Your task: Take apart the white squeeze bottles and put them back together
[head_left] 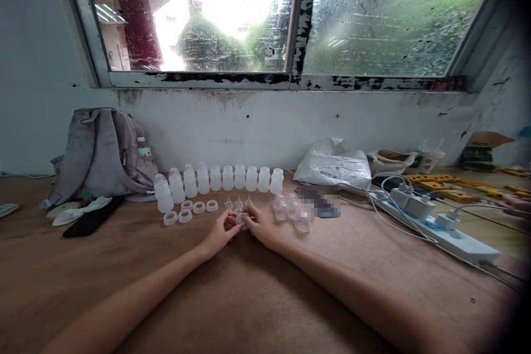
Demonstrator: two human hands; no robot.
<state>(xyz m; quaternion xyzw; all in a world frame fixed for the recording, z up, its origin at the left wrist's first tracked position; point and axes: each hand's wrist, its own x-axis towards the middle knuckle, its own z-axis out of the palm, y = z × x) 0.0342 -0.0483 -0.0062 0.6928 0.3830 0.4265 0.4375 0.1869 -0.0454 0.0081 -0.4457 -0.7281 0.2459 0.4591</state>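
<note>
Between the fingertips of my left hand (220, 230) and my right hand (260, 225) is a translucent bottle ring (241, 220), which both hands grip just above the tabletop. Fingers partly cover it, so whether a teat sits inside I cannot tell. Just beyond my hands, clear silicone teats (228, 203) stand on the table. Several loose rings (185, 215) lie to the left. Behind them runs a row of frosted baby bottles (228, 178); those at the left end (163, 193) carry teats, while the others have open necks. Clear dome caps (302, 224) are grouped right of my right hand.
A grey backpack (97, 149) leans at the back left, with a black phone-like slab (89, 220) before it. A silver bag (334, 163) lies at the back right. On the right, a power strip (468, 243) trails cables; another person's hand (518, 206) shows at the edge.
</note>
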